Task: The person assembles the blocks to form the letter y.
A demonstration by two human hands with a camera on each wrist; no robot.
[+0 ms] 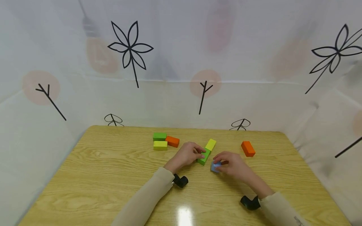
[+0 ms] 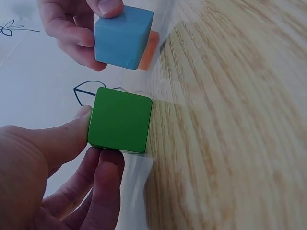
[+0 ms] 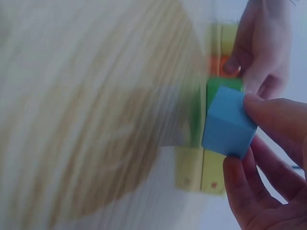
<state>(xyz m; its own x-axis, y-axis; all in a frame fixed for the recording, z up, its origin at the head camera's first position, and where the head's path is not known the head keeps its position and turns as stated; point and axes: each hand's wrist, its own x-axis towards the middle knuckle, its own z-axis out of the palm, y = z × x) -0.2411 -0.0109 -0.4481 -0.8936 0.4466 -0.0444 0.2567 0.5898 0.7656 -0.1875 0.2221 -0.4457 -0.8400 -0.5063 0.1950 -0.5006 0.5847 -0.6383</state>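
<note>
My left hand (image 1: 189,153) pinches a green block (image 1: 204,156) between thumb and fingers, down at the wooden table. Its square end faces the camera in the left wrist view. A yellow block (image 1: 210,144) lies at the far end of the green one, in line with it. To the right, my right hand (image 1: 232,164) grips a light blue block (image 3: 229,121) by thumb and fingertips. The blue block stands a short gap away from the green one, nearer me. Whether it touches the table I cannot tell.
At the back left, another green block (image 1: 159,136), a second yellow block (image 1: 160,145) and an orange block (image 1: 172,141) lie close together. Another orange block (image 1: 248,148) lies alone at the right. A patterned white cloth (image 1: 169,103) hangs behind the table (image 1: 113,175).
</note>
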